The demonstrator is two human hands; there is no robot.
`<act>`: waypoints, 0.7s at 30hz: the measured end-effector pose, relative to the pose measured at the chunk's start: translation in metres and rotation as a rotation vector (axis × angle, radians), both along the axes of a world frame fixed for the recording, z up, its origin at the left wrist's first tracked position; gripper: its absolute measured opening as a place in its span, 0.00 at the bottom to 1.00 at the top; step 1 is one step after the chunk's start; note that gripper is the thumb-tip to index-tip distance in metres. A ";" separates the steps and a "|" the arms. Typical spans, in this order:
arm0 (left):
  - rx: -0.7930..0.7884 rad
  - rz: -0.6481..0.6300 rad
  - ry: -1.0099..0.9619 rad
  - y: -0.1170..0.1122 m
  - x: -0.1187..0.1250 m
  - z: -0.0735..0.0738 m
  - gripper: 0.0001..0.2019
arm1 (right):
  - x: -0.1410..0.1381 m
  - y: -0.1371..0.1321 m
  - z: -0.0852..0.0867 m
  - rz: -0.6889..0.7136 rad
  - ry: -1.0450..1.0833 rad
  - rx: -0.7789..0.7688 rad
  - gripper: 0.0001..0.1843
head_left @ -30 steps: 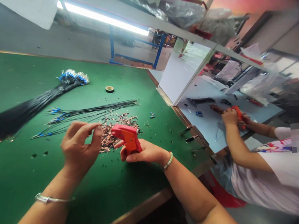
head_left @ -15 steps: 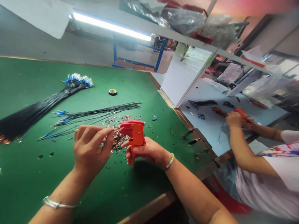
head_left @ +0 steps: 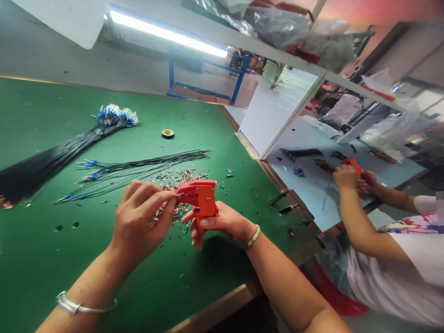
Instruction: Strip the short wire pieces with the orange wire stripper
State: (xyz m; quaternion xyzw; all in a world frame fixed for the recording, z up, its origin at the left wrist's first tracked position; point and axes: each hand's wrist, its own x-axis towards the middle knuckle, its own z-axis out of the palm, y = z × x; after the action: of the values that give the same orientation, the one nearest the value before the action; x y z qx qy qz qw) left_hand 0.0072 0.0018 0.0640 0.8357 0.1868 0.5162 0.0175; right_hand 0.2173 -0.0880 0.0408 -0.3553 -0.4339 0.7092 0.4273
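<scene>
My right hand [head_left: 222, 222] grips an orange-red wire stripper [head_left: 206, 200] by its handles, its jaws facing left. At those jaws my left hand [head_left: 143, 212] is closed in a pinch on a thin wire, of which only a short dark bit shows between fingertips and tool. Behind the stripper lies a pile of cut wire scraps [head_left: 186, 176], some coppery. Loose black wires [head_left: 142, 164] with blue and silvery ends rest beyond my left hand. Farther left is a thick bundle of black wires [head_left: 59, 152], coppery at the near end, blue and white at the other.
The green tabletop [head_left: 62, 269] carries a tape roll [head_left: 167, 134] and a few blue bits [head_left: 229, 172]. Metal tools [head_left: 288, 209] lie along its right edge. A white divider panel [head_left: 275, 112] stands at the back right. To the right, a co-worker's hands [head_left: 346, 177] hold a similar orange tool.
My left fingertips have moved slightly right, up against the stripper's jaws. The stripper remains in my right hand, shifted only a little in view.
</scene>
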 end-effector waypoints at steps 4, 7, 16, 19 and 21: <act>-0.021 -0.033 0.003 -0.001 0.000 0.003 0.08 | 0.002 0.000 0.002 -0.004 -0.040 -0.006 0.29; -0.044 -0.046 -0.003 -0.002 0.000 0.005 0.07 | 0.002 0.000 0.002 -0.006 -0.055 0.004 0.28; -0.048 -0.062 -0.007 -0.004 0.001 0.009 0.06 | 0.003 -0.001 0.001 -0.033 -0.131 0.032 0.25; -0.095 -0.065 -0.024 -0.004 0.001 0.011 0.04 | 0.003 0.000 0.002 -0.034 -0.159 0.022 0.27; -0.123 -0.068 -0.031 -0.005 0.001 0.011 0.03 | 0.003 0.000 0.002 -0.035 -0.171 0.024 0.27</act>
State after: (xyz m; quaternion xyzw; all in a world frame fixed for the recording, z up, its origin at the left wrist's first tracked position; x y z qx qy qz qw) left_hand 0.0081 -0.0031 0.0754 0.8308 0.1890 0.5159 0.0892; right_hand 0.2205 -0.0884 0.0433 -0.4172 -0.4711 0.6633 0.4051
